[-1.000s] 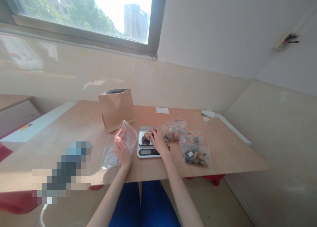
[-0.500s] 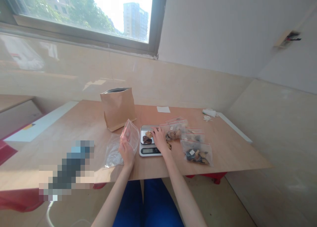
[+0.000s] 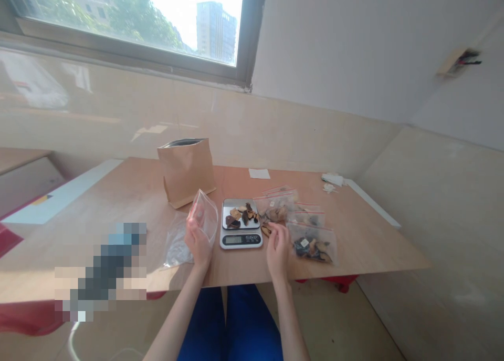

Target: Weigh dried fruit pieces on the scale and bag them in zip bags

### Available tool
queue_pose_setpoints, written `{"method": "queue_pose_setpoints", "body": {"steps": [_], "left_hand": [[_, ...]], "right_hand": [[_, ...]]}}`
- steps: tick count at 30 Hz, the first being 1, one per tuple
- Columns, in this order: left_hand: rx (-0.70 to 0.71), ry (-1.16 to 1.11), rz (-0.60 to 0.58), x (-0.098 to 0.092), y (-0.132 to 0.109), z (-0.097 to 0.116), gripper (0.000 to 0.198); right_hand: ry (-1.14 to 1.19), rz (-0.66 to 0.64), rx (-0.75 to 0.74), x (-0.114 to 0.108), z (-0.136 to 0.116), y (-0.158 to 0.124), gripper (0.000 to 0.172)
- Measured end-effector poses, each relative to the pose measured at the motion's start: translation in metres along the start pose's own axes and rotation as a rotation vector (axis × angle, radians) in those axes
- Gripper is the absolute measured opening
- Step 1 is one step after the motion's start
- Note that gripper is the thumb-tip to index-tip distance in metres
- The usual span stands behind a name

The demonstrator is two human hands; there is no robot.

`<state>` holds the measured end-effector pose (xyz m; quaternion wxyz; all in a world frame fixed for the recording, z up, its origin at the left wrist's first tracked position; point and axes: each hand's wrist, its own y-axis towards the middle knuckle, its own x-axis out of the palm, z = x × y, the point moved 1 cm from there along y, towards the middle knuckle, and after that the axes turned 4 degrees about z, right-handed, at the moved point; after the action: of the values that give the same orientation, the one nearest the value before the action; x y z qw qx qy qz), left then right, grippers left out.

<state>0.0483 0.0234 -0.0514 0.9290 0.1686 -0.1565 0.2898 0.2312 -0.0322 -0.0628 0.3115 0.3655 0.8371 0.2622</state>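
Observation:
My left hand (image 3: pixel 198 241) is closed on the edge of a clear zip bag (image 3: pixel 210 216), its mouth gaping upward. To the right of it stands a digital kitchen scale (image 3: pixel 241 245), with several dried mushroom slices (image 3: pixel 240 214) spread on its metal pan. My right hand (image 3: pixel 279 245) is off the scale, at its right side, fingers bent and close together; whether something is between them is hidden. Right by its fingertips lie a few loose slices (image 3: pixel 265 231) on the table.
More zip bags (image 3: pixel 315 246) of dried slices lie to the right, some overlapping. An open brown paper pouch (image 3: pixel 187 172) stands behind the left hand, and empty clear bags (image 3: pixel 179 245) lie beside it. A white paper (image 3: pixel 259 174) and crumpled scraps (image 3: pixel 333 179) lie farther back. A blurred-out object (image 3: pixel 108 266) is at left.
My right hand has moved off the scale pan to the right and toward me, uncovering the slices there. My left hand with its bag has shifted only slightly left.

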Motion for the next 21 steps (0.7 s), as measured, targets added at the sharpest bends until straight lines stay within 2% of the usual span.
{"method": "queue_pose_setpoints", "body": {"steps": [6, 21], "left_hand": [[0.005, -0.025, 0.009, -0.001, 0.000, 0.000, 0.049], [0.002, -0.024, 0.006, -0.001, -0.001, 0.001, 0.052]], "right_hand": [[-0.032, 0.043, 0.095, -0.004, 0.020, -0.016, 0.029], [-0.012, -0.019, 0.153, -0.004, 0.019, -0.016, 0.028]]}}
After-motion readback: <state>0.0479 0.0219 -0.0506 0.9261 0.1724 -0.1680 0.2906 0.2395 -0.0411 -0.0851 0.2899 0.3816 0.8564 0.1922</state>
